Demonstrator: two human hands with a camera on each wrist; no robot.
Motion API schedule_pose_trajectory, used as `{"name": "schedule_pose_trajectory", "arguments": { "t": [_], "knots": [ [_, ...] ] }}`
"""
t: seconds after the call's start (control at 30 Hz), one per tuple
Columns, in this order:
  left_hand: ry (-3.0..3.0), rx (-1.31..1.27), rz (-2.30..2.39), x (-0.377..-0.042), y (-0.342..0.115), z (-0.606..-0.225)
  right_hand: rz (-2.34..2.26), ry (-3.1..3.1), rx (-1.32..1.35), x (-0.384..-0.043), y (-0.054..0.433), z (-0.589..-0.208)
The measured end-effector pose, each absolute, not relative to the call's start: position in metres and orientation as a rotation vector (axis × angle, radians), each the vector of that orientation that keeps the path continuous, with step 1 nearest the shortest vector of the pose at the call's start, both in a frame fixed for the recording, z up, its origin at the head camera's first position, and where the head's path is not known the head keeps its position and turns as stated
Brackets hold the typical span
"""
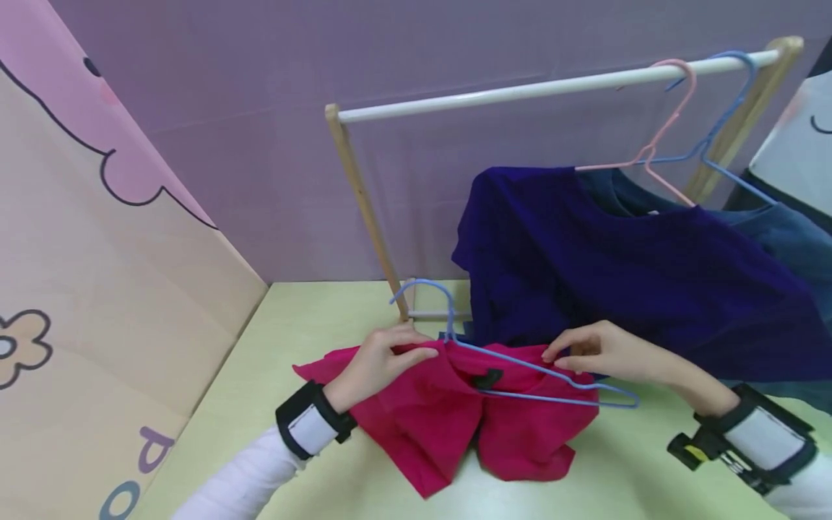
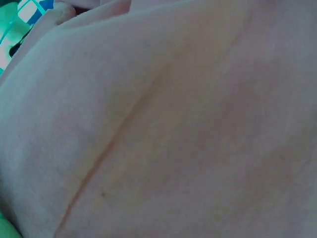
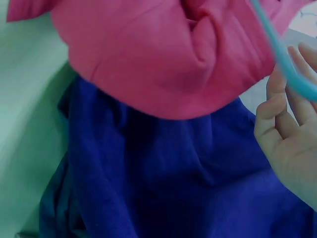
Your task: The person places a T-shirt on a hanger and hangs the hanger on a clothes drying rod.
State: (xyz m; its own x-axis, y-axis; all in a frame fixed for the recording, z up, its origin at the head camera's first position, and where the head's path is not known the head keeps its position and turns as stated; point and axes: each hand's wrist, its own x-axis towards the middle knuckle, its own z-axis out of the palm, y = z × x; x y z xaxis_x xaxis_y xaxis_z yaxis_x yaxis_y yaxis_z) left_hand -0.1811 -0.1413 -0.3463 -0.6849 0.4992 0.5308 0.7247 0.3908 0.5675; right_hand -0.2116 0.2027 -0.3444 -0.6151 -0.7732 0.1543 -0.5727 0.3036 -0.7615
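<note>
A crimson T-shirt (image 1: 422,419) with a dark neck label is bunched low over the table. Through its neckline passes a blue wire hanger (image 1: 539,368); the hanger's left arm is hidden inside the cloth, while its right end sticks out over the front. My left hand (image 1: 383,361) grips the shirt at the left of the collar, thumb in front and fingers mostly hidden by cloth. On the other side, my right hand (image 1: 601,352) pinches the shirt's upper edge between thumb and fingers, just above the hanger's bar. Skin fills nearly all of the left wrist view.
Behind stands a rack with a white rail (image 1: 520,92) and wooden posts. A navy T-shirt (image 1: 585,274) hangs there on a pink hanger (image 1: 663,133), with a blue-grey shirt (image 1: 789,238) on a blue hanger behind it. A patterned panel (image 1: 130,289) borders the table's left side.
</note>
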Motion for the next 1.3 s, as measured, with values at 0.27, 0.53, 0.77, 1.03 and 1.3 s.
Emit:
{"name": "schedule_pose_trajectory", "arguments": {
  "t": [0.27, 0.53, 0.77, 1.03, 1.3],
  "knots": [
    [-2.384, -1.056, -1.264, -0.177, -0.140, -0.336, -1.092, 2.300, -1.268, -0.206, 0.195, -0.360],
    [-2.358, -1.045, -1.254, -0.168, -0.139, -0.324, -1.126, 2.504, -1.437, -0.198, 0.203, -0.388],
    [-2.325, -0.965, -1.282, -0.183, -0.150, -0.349, -1.154, 2.883, -1.578, -0.191, 0.225, -0.411],
    [-2.316, -0.992, -1.174, -0.189, -0.153, -0.355, -0.939, 3.231, -1.647, -0.192, 0.250, -0.411],
    [-2.438, -0.903, -1.156, -0.169, -0.154, -0.331, -1.039, 3.173, -1.722, -0.182, 0.245, -0.393]
  ]
}}
